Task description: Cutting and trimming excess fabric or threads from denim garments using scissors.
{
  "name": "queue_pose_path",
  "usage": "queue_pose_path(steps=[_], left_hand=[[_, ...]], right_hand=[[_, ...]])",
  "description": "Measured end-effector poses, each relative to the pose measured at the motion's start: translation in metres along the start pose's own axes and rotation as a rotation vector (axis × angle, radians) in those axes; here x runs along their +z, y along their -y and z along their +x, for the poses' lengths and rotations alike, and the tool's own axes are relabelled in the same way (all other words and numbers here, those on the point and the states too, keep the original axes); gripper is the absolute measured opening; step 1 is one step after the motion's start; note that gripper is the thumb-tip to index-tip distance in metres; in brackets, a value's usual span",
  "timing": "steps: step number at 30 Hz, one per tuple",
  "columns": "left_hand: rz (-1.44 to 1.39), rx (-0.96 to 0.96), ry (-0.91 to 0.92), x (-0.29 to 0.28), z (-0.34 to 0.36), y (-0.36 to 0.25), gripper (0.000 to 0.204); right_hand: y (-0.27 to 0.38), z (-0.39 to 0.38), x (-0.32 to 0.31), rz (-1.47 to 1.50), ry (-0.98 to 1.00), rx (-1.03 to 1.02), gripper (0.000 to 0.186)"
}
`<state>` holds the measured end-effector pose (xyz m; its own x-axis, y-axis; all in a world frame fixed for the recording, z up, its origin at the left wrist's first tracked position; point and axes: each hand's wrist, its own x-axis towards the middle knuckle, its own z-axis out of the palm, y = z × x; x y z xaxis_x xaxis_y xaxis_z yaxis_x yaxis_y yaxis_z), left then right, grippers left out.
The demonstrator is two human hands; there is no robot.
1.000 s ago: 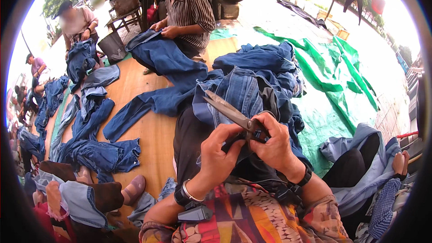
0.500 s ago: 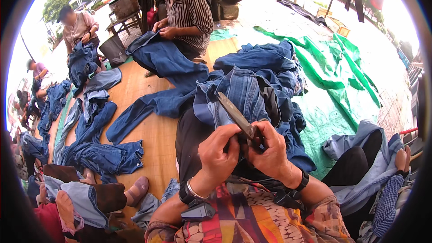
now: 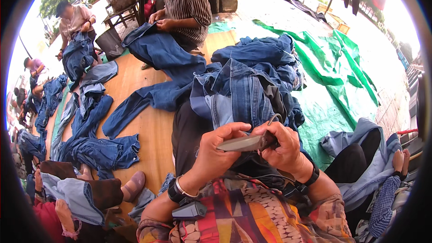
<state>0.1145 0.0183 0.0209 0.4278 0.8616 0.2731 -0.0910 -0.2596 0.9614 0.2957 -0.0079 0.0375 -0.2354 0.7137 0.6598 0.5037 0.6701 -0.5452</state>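
Scissors (image 3: 240, 144) lie level in front of me, blades pointing left and a curved handle rising at the right. My left hand (image 3: 216, 150) is closed on the blade end, fingers curled beside and over it. My right hand (image 3: 281, 148) grips the handle end near the pivot. Just beyond my hands, a heap of denim garments (image 3: 247, 90) rests in front of me, with faded blue seamed pieces on top. Dark fabric under my wrists is partly hidden by my hands.
Co-workers (image 3: 184, 13) (image 3: 74, 22) handle jeans at the front and left. Denim pieces (image 3: 90, 117) spread over a tan mat (image 3: 135, 121). A green tarp (image 3: 333, 81) lies right. Other people's feet (image 3: 132, 186) and hands (image 3: 63, 218) are close at lower left, more at right.
The scissors have swung down from pointing forward-left to lying sideways, their tips now at my left hand. My right hand has shifted a little to the right.
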Motion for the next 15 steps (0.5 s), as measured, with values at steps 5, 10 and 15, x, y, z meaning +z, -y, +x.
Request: queue_pose_path(steps=[5,10,15], left_hand=[[-0.050,0.003,0.027,0.004,-0.008,0.015,0.038],[0.003,-0.102,0.008,0.005,-0.010,-0.013,0.035],[-0.056,-0.047,0.030,0.000,-0.005,-0.010,0.038]], right_hand=[[0.003,0.012,-0.007,0.058,0.212,0.232,0.027],[0.001,0.021,-0.015,0.515,0.314,0.699,0.026],[-0.002,0.029,-0.018,0.778,0.316,0.878,0.032]])
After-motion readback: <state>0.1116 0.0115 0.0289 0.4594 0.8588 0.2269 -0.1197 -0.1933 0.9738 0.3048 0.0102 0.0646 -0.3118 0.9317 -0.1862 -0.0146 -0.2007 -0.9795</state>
